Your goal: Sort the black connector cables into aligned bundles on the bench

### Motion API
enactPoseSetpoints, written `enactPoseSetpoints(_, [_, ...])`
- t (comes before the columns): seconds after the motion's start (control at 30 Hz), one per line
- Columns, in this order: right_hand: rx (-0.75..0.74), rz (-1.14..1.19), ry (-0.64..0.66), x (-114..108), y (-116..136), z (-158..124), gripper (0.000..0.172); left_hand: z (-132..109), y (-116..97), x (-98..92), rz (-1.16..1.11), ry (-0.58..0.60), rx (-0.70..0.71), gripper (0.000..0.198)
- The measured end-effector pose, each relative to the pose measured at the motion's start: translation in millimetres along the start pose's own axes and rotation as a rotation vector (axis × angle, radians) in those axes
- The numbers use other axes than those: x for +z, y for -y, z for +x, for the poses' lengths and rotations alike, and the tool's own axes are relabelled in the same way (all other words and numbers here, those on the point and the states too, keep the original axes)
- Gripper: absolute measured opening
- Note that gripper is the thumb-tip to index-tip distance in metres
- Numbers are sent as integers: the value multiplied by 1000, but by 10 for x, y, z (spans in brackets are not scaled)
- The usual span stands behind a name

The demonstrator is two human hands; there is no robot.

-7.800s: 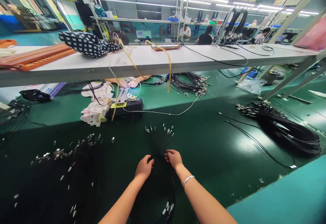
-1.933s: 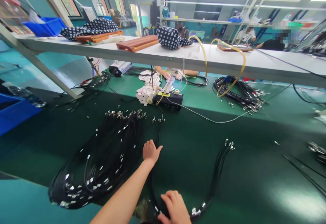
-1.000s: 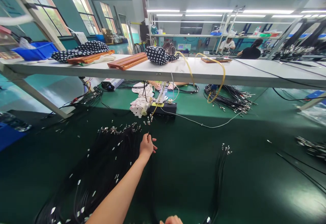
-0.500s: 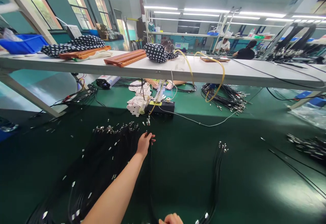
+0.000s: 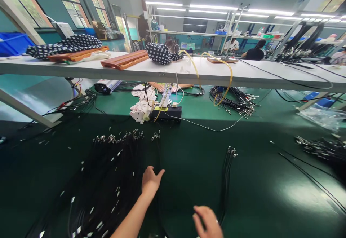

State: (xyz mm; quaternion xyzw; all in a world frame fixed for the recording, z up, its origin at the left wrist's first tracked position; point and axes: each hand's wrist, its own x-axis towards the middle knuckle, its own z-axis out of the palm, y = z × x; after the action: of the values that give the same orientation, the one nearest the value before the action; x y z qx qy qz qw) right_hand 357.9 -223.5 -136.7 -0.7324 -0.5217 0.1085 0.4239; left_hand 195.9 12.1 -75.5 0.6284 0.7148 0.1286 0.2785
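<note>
My left hand hovers over the dark green table, thumb apart from the fingers and nothing in it. Beside it, a thin bundle of black cables with silver ends runs down the table. My right hand is near the bottom edge, its thumb and fingers apart, with no object visible in it. Just right of it lies another narrow cable bundle, metal tips pointing away. A large pile of black cables with white tags spreads to the left of my left hand.
A white shelf crosses above the table. Beneath it stand a black box, pale cloths and a coiled cable bundle. Another person's hands work behind the box. More cables lie at the right.
My left hand has come back toward me, off the thin bundle's tips, and its fingers have opened. My right hand has moved right and up into fuller view. The camera view has shifted slightly.
</note>
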Motion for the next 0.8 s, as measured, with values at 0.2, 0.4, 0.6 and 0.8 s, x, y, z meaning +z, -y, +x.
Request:
enactPoseSetpoints(0.2, [579,-419,-175,-769,-621,852,61,-160,-56,199,100,77,-21,36])
enactPoseSetpoints(0.4, [555,-524,-121,-486,-742,1129,46,37,-72,189,-3,132,-115,26])
enactPoseSetpoints(0.6, [407,-481,-40,-427,-819,1188,39,-44,-50,201,-358,250,-107,25])
enactPoseSetpoints(0.8, [126,-363,107,-253,-609,1221,39,-313,-181,150,-555,341,25,35])
